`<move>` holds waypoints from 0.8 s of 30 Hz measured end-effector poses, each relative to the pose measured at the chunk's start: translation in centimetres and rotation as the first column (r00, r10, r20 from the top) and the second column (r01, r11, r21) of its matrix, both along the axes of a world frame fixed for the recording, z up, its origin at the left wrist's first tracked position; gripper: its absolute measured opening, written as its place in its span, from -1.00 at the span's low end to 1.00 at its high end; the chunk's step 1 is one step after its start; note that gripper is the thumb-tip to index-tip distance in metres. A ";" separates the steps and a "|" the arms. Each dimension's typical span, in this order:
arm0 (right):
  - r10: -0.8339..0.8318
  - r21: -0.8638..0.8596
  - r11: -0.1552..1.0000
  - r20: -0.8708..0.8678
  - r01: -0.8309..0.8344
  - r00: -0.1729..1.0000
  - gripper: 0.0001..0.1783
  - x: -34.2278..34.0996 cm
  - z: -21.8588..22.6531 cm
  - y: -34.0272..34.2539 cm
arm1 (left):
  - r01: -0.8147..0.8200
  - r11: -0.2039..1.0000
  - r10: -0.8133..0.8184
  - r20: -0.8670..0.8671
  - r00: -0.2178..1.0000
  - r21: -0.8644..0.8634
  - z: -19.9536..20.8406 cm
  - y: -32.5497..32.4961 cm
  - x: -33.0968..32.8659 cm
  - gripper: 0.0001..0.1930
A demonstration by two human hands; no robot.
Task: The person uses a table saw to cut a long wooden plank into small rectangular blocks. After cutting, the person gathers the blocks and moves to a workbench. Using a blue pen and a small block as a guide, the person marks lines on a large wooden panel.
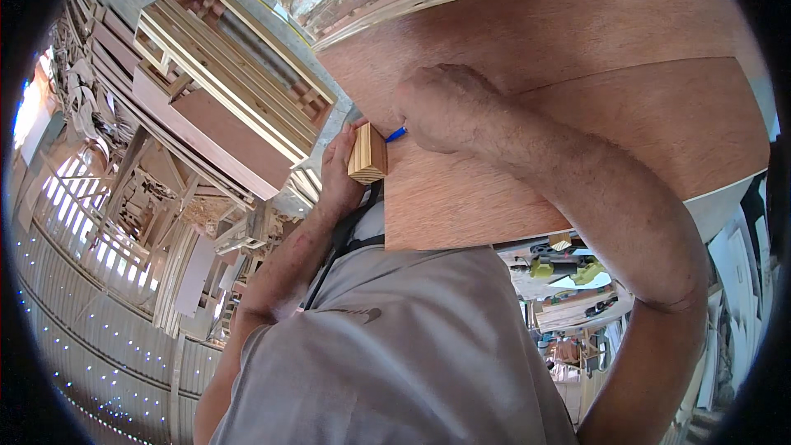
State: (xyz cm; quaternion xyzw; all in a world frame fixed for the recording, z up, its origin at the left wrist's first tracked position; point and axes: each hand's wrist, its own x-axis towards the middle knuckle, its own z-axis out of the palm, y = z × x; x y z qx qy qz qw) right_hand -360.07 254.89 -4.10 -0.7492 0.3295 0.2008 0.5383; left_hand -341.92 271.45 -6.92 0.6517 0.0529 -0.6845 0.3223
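Note:
My left hand (pixel 336 166) is closed around a short block of pale wood (pixel 368 151) and holds it against the left edge of a reddish-brown plywood sheet (pixel 470 198). In my right hand (pixel 445 109) is a blue pen (pixel 396 134), its tip pointing down and left beside the block. The right forearm crosses over the sheet from the lower right. A thin line runs across the sheet's far right part. The fingertips of the right hand are mostly hidden behind its back.
At the upper left stands a wooden frame (pixel 239 74) with pale slats. Stacked boards and scraps (pixel 165 148) lie along the left. Beneath the sheet's near right edge, a green and black power tool (pixel 560 269) rests among clutter. White panels (pixel 733 280) lean at the right.

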 end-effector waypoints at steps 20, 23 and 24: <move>-0.134 0.008 0.991 -0.050 0.135 0.990 -0.80 0.6 -0.7 -1.1 | 0.019 0.999 -0.019 0.015 1.000 0.027 0.3 0.0 0.3 -0.53; -0.203 0.024 0.979 -0.055 0.204 0.978 -0.80 1.0 0.1 -2.9 | -0.035 0.998 0.034 0.029 0.999 0.057 0.4 -0.3 -0.2 -0.52; -0.199 0.014 0.980 -0.056 0.200 0.978 -0.81 0.8 -0.7 -2.4 | -0.019 0.998 0.017 0.026 1.000 0.059 0.6 -0.5 -0.2 -0.52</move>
